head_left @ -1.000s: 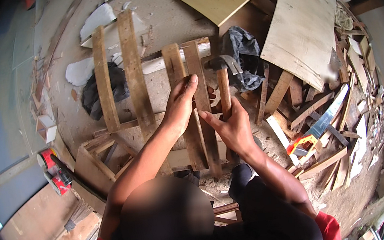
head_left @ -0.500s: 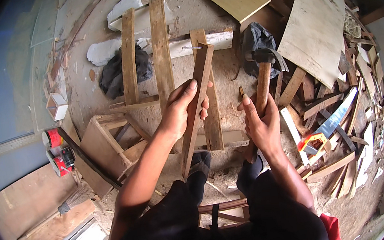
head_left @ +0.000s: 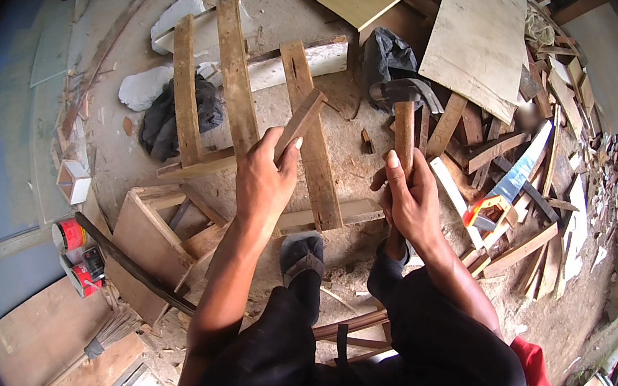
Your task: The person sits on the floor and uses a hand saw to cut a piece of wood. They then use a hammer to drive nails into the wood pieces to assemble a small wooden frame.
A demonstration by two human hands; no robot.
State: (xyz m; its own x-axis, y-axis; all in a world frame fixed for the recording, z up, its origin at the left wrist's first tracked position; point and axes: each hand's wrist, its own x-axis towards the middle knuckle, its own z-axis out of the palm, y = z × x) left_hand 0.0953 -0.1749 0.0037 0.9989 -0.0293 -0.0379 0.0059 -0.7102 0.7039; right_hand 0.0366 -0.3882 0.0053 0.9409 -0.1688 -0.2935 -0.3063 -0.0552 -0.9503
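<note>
My left hand [head_left: 264, 175] is closed around a narrow wooden strip [head_left: 306, 118], whose upper end points up and to the right, over an upright-running plank [head_left: 317, 169]. A thin dark bit, perhaps a nail, shows at the strip's tip. My right hand [head_left: 412, 200] grips a claw hammer [head_left: 405, 131] by its wooden handle, with the thumb along it and the metal head uppermost. Head and strip are apart. Two more planks, one middle [head_left: 237, 86] and one left [head_left: 187, 100], lie with crosspieces on the ground ahead of me.
At the right, a handsaw [head_left: 518, 171] with an orange handle lies on a heap of scrap wood [head_left: 504, 150]. A pale board [head_left: 477, 37] leans there. Left of me are a wooden box frame [head_left: 157, 242], red cans [head_left: 79, 256] and a brush bundle [head_left: 113, 329]. Black plastic bags [head_left: 389, 56] lie ahead.
The strip has turned in my left hand's grip, so its lower length no longer shows and the nail seen sticking out left is not there now. The whole view has shifted slightly; the hammer stays held.
</note>
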